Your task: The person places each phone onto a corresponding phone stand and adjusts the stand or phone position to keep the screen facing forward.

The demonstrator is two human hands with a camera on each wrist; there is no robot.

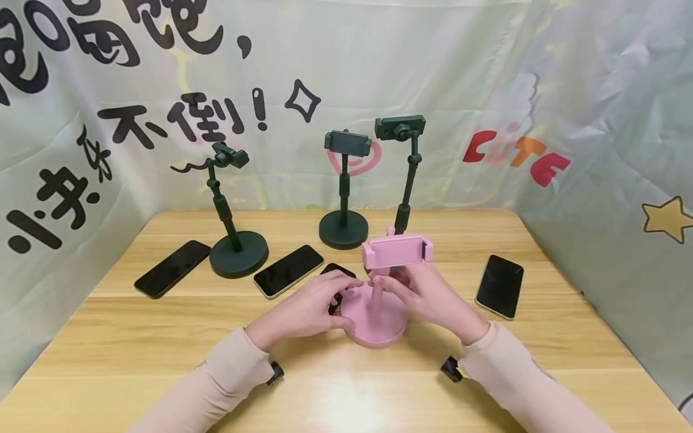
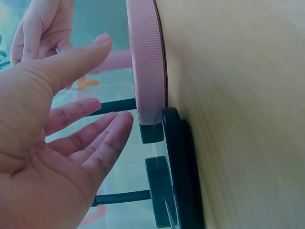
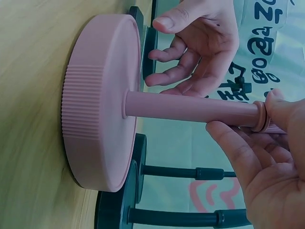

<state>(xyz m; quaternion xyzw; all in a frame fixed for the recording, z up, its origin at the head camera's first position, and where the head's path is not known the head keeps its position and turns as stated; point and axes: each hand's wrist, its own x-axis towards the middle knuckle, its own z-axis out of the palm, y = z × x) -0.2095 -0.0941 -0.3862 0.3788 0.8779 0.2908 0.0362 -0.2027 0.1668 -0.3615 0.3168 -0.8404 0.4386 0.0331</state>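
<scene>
A pink phone stand stands upright on the table, its clamp at the top. My right hand grips the stand's post below the clamp; the right wrist view shows thumb and fingers around the collar of the post. Beside the round base, my left hand has its fingers spread and loosely bent. In the left wrist view the fingers of that hand hold nothing and reach toward the ridged base edge. Partly hidden behind the left hand lies a black phone.
Three dark green phone stands rise at the back: one left, one in the middle and one right, its base hidden. More phones lie at left, centre and right. A printed curtain hangs behind the table.
</scene>
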